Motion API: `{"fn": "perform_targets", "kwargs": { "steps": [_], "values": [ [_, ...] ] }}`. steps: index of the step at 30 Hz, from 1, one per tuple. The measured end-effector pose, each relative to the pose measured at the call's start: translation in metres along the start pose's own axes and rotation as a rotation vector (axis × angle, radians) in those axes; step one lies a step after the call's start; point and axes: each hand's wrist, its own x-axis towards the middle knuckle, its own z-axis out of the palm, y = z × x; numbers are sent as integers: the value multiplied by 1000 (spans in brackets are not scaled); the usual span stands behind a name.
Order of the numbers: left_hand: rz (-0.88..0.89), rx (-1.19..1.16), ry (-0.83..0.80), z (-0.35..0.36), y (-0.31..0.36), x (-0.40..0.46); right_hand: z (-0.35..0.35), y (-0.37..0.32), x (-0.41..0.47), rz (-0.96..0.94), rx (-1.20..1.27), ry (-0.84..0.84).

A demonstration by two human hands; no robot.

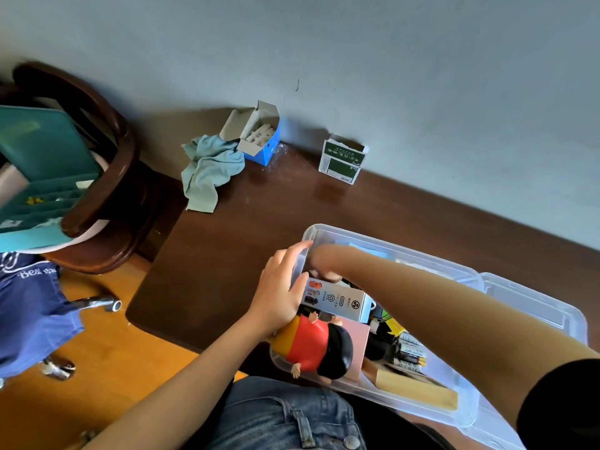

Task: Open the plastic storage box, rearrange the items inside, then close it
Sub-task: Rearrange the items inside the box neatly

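Clear plastic storage box [328, 237] open on dark brown wooden table [259, 222], at near edge by person's lap; lid [535, 303] lying just right. Left hand [279, 293] grips box's left wall, fingers curled over rim. Right hand [323, 263] reaches inside box; fingers hidden, cannot tell. Grey wall [389, 60] behind table. Teal cloth [207, 170], blue chalk box [259, 138], green carton [342, 160] along wall. Orange wood floor [107, 352] left.
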Motion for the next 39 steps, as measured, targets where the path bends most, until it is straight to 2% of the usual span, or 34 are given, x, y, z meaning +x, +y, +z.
{"fn": "perform_targets", "kwargs": {
  "steps": [3, 9, 12, 16, 22, 25, 28, 33, 36, 39],
  "values": [
    [0, 3, -4, 0, -1, 0, 6, -1, -2, 39, 137, 125],
    [-7, 0, -13, 0, 1, 0, 14, -2, -14, 94, 151, 422],
    [0, 9, -13, 0, 1, 1, 20, 2, -19, 119, 239, 519],
    [16, 40, -26, -1, 1, 1, 31, 7, -28, 137, 487, 610],
    [60, 115, -28, -3, 1, 2, 48, 9, -54, 180, 831, 846],
    [95, 182, 6, -1, 3, 6, 54, 13, -80, 188, 928, 902],
    [97, 224, 26, 2, 5, 8, 71, 24, -112, 244, 909, 881],
    [93, 254, 28, 5, 5, 9, 117, 43, -160, 381, 771, 616],
    [97, 254, 23, 4, 5, 10, 143, 41, -162, 466, 750, 514],
    [105, 250, 21, 4, 4, 9, 163, 33, -148, 552, 691, 495]
  ]
}}
